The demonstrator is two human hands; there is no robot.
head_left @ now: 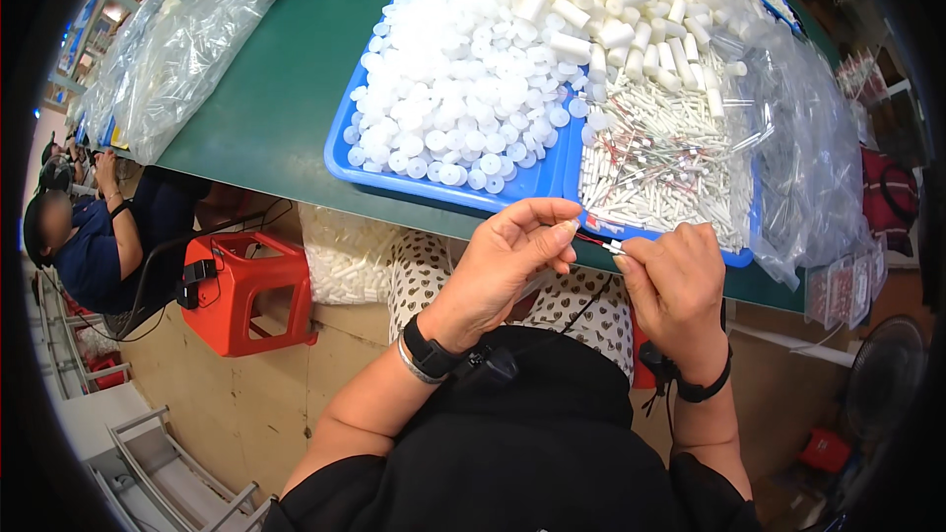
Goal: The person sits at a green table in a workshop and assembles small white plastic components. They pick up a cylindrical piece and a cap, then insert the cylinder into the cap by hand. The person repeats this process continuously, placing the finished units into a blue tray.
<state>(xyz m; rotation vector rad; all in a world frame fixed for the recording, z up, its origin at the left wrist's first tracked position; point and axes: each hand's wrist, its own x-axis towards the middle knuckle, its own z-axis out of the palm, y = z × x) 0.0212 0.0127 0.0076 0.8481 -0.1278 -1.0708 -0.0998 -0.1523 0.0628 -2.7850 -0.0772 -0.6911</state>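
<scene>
In front of the trays my left hand (507, 261) is closed, thumb and forefinger pinching the end of a thin dark red wire (592, 237). At the wire's other end, my right hand (680, 286) pinches a small white cylindrical piece (613, 246). The wire stretches across the short gap between my hands. Just beyond them lies a blue tray (537, 177) heaped with translucent white discs (463, 89). Beside it, a second blue tray (737, 258) holds many thin white sticks (660, 182) and several small wired pieces with reddish leads.
Thick white tubes (650, 30) spill from a clear bag behind the trays. Crumpled clear plastic (808, 158) lies on the right of the green table (286, 89). A red stool (246, 296) stands lower left, near another seated person (99, 246). A fan (887, 365) is far right.
</scene>
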